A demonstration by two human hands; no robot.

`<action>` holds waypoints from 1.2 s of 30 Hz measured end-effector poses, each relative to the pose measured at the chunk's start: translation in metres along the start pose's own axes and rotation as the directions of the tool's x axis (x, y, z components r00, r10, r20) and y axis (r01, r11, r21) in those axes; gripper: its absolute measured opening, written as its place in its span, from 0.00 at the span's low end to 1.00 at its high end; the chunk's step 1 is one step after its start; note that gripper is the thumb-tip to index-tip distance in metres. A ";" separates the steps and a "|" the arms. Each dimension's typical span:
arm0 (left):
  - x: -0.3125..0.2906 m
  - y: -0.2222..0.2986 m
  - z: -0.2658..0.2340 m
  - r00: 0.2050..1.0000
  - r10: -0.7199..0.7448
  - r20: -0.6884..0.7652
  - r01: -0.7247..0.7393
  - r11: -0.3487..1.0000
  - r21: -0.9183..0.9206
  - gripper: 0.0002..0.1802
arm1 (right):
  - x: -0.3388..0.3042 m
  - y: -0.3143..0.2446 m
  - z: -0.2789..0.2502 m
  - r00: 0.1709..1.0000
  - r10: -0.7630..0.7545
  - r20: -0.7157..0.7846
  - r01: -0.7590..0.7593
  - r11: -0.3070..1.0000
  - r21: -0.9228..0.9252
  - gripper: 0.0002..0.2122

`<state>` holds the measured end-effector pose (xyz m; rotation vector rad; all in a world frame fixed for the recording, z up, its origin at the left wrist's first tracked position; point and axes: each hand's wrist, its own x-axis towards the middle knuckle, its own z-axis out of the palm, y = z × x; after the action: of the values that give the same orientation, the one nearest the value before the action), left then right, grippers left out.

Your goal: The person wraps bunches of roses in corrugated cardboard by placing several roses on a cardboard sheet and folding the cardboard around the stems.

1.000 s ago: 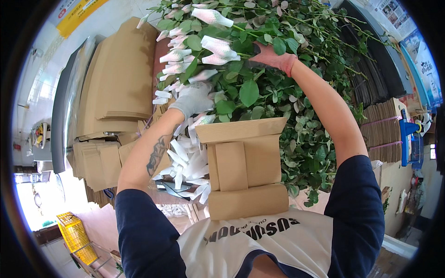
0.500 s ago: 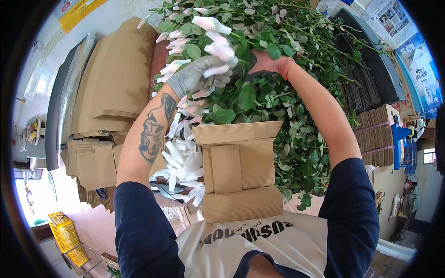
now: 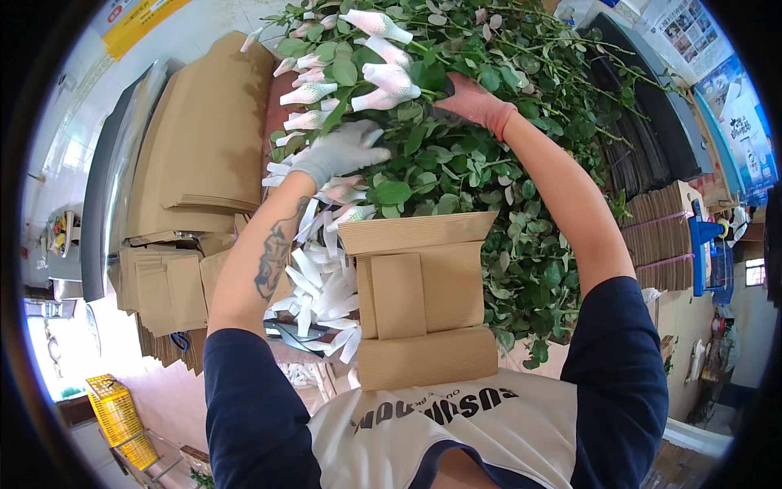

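My right hand [image 3: 476, 104], in a pinkish-red glove with a dark palm, is closed round the stems of several roses just behind their heads. Those pale rose heads [image 3: 391, 80] wear white mesh sleeves and point left. My left hand [image 3: 346, 152], in a grey glove, is a little below them, slightly blurred, its fingers apart and nothing seen in them. More sleeved roses [image 3: 308, 94] lie on the left under a thick bed of green leaves [image 3: 456, 175]. A folded piece of corrugated cardboard [image 3: 452, 285] stands between my chest and the leaves.
Loose white mesh sleeves [image 3: 318, 281] are heaped left of the cardboard. Brown cardboard sheets [image 3: 216, 122] stack up at the left. On the right are dark stacked sheets [image 3: 652, 106] and a strapped cardboard bundle [image 3: 658, 236]. A yellow basket [image 3: 118, 416] is at lower left.
My left hand has come away from the held rose heads, down and to the left, and its fingers have opened. My right hand still holds the stems, moved slightly.
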<state>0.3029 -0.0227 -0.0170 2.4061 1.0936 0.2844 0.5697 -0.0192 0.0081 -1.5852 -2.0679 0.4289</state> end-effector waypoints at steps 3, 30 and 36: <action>0.022 0.005 -0.009 0.924 0.006 0.382 0.190 0.859 -0.475 0.27 | 0.000 0.010 0.003 0.997 0.057 0.061 -0.059 0.998 0.026 0.29; 0.077 0.034 -0.019 0.995 -0.032 -0.099 0.078 0.860 0.505 0.39 | -0.090 0.022 -0.186 0.853 -0.215 -0.476 0.285 0.955 0.079 0.22; 0.071 0.027 -0.011 0.980 -0.196 0.039 0.154 0.864 0.480 0.46 | -0.116 -0.016 -0.282 0.865 -0.050 -0.499 0.211 0.939 0.271 0.21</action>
<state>0.3629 0.0188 0.0055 2.6750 1.4693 -0.1750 0.7375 -0.1486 0.2282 -1.1965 -1.6112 0.2598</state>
